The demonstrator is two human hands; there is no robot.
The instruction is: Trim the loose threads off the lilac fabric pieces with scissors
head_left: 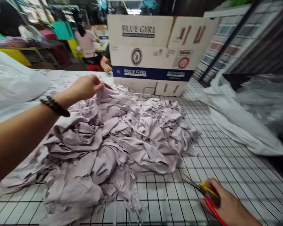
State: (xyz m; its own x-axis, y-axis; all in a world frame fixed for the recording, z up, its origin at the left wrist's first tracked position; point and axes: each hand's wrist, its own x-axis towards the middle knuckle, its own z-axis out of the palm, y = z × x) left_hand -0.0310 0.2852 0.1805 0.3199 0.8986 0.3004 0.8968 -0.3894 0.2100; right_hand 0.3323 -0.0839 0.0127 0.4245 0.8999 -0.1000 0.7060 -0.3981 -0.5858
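A big heap of pale lilac fabric pieces (122, 141) lies on a white table with a black grid (226, 169). My left hand (86, 86), with a dark bracelet on its wrist, pinches a fold at the far top of the heap and lifts it slightly. My right hand (226, 205) rests at the near right of the table, closed round the red and yellow handles of a pair of scissors (200, 188). The blades point left toward the heap's edge.
A large "BLUE GIRL" cardboard box (155, 53) stands at the table's far edge. White plastic bags (240, 122) lie at the right, and another white bag (11, 78) at the left. A person in pink (87, 44) sits beyond the table.
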